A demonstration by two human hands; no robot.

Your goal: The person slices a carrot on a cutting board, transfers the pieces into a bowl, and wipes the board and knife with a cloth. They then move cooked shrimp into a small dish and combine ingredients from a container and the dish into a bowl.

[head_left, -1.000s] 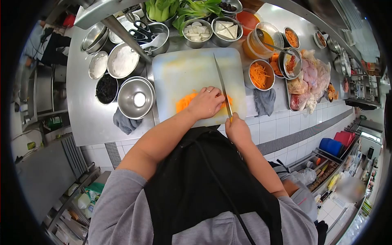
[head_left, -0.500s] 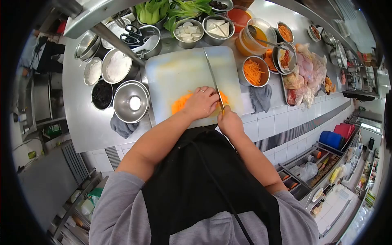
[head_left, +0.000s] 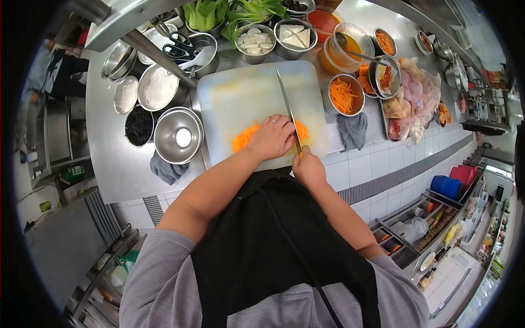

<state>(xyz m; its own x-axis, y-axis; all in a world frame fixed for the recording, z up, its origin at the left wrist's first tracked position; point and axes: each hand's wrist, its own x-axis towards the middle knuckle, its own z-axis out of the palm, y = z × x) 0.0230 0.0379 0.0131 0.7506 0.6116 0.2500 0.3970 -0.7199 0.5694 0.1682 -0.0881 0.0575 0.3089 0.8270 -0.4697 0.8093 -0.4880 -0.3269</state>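
Observation:
In the head view, my right hand [head_left: 309,168] is wrapped around the yellow handle of a long kitchen knife [head_left: 286,98]. Its blade points away from me across the white cutting board [head_left: 229,93]. Just left of the blade, my left hand [head_left: 273,136] presses down with curled fingers, a ring on one of them. Under and beside that hand lies orange carrot [head_left: 240,139], sliced thin on the left. More cut carrot [head_left: 302,131] shows right of the blade. The carrot directly beneath my fingers is hidden.
A metal bowl of carrot shreds [head_left: 346,94] stands right of the board, above a grey cloth [head_left: 351,131]. Bagged raw meat [head_left: 414,98] lies farther right. Stacked bowls [head_left: 178,136] sit left. Behind are a tofu bowl [head_left: 295,39] and leafy greens [head_left: 205,13]. A metal post [head_left: 158,57] slants at upper left.
The whole view has shifted slightly, with the worktop items a little farther right. Both hands and the knife hold nearly the same places on the board.

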